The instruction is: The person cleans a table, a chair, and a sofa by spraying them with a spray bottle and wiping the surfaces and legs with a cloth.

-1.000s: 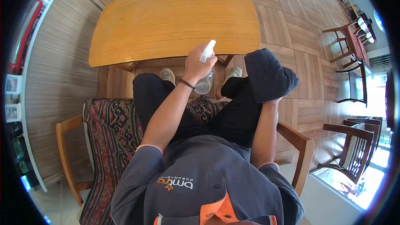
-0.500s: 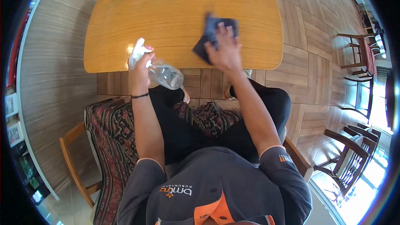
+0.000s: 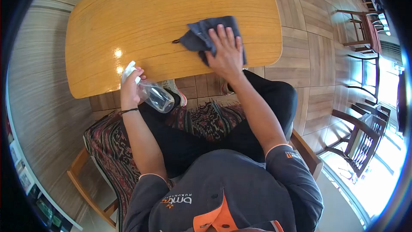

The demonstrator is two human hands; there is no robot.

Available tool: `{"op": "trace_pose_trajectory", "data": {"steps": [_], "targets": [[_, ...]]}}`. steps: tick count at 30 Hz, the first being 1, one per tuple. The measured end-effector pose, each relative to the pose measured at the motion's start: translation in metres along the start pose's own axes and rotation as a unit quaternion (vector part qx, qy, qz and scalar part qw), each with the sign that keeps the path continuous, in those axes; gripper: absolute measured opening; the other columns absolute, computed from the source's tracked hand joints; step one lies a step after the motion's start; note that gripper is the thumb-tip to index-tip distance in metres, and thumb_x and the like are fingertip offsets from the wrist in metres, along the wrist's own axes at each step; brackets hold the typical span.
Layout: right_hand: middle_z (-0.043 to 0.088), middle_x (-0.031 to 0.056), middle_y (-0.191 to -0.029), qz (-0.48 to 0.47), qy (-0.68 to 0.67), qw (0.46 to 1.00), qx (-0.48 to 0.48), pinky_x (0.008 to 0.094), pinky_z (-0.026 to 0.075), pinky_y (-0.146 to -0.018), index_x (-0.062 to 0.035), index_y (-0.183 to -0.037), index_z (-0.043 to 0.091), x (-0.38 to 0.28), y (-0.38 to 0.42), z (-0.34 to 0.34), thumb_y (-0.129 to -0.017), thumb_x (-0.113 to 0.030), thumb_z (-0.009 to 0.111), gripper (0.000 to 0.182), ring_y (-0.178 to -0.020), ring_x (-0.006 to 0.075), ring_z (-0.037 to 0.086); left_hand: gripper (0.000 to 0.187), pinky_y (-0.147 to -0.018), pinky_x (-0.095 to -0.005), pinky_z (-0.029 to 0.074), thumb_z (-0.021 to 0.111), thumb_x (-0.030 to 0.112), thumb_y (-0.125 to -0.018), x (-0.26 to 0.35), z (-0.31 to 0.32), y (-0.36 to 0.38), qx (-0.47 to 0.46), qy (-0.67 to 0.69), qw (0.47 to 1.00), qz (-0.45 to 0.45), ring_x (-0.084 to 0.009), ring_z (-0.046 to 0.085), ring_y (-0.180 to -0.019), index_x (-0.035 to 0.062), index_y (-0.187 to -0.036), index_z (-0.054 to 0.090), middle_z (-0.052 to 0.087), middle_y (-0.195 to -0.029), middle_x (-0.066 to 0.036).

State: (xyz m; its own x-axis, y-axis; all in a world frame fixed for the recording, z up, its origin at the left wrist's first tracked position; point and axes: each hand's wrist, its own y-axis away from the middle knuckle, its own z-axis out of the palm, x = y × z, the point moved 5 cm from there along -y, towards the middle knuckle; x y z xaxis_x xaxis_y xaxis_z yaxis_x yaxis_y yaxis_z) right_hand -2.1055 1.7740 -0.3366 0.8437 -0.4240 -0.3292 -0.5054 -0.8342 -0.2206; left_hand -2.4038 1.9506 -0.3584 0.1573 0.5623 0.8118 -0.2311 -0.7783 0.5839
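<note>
My right hand lies flat with its fingers spread on a dark grey cloth, pressing it to the yellow wooden table near the front edge. The cloth is partly folded, and a small loop sticks out at its left corner. My left hand is wrapped round the neck of a clear spray bottle with a white spray head. It holds the bottle tilted at the table's front left edge, with the bottle's body over my lap.
A patterned cloth covers the seat under me, beside a wooden armrest. Dark wooden chairs stand at the right by bright windows. A wood-grain panel runs along the left.
The view has turned slightly. The cloth, blurred and bunched before, now lies more spread out under my right hand. My left hand still grips the bottle, now lower and further left.
</note>
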Motion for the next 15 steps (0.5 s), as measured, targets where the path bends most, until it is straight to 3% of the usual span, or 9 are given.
{"op": "trace_pose_trajectory", "data": {"steps": [3, 6, 9, 15], "targets": [[0.038, 0.0114, -0.157, 0.080, 0.064, 0.994, 0.030, 0.0598, 0.022, -0.116, -0.0207, -0.146, 0.048, 0.067, 0.011, -0.023, -0.083, -0.038, 0.067, 0.068, -0.146, 0.0337, 0.032, 0.054, -0.059, -0.0255, 0.041, 0.073, 0.019, -0.082, -0.005, -0.002, -0.003, -0.008, -0.016, 1.000, -0.023, -0.0104, 0.060, -0.077, 0.0097, -0.132, 0.054, 0.062, -0.094, 0.002], [0.033, 0.0122, -0.160, 0.228, 0.108, 0.966, 0.057, 0.0648, 0.019, -0.115, -0.0238, -0.149, 0.045, 0.135, 0.014, -0.036, -0.089, -0.042, 0.061, 0.065, -0.148, 0.0369, 0.026, 0.050, -0.061, -0.0265, 0.044, 0.071, 0.017, -0.084, 0.002, 0.006, 0.006, 0.007, -0.029, 0.999, -0.017, -0.0104, 0.060, -0.077, 0.0090, -0.130, 0.056, 0.063, -0.094, 0.001], [0.030, 0.0127, -0.161, 0.276, 0.125, 0.952, 0.050, 0.0650, 0.017, -0.116, -0.0259, -0.152, 0.041, 0.143, 0.004, -0.029, -0.092, -0.046, 0.056, 0.065, -0.149, 0.0390, 0.023, 0.045, -0.066, -0.0258, 0.047, 0.070, 0.015, -0.085, 0.009, 0.015, 0.013, -0.018, -0.021, 0.999, 0.023, -0.0110, 0.060, -0.078, 0.0077, -0.128, 0.057, 0.063, -0.093, 0.001], [0.028, 0.0117, -0.163, 0.204, 0.087, 0.975, 0.018, 0.0611, 0.014, -0.119, -0.0272, -0.152, 0.040, 0.103, -0.037, 0.000, -0.092, -0.046, 0.055, 0.065, -0.151, 0.0380, 0.018, 0.042, -0.074, -0.0283, 0.051, 0.071, 0.014, -0.084, 0.000, 0.075, 0.063, -0.211, -0.110, 0.964, 0.117, -0.0131, 0.062, -0.082, 0.0022, -0.123, 0.059, 0.067, -0.101, -0.003]]}}
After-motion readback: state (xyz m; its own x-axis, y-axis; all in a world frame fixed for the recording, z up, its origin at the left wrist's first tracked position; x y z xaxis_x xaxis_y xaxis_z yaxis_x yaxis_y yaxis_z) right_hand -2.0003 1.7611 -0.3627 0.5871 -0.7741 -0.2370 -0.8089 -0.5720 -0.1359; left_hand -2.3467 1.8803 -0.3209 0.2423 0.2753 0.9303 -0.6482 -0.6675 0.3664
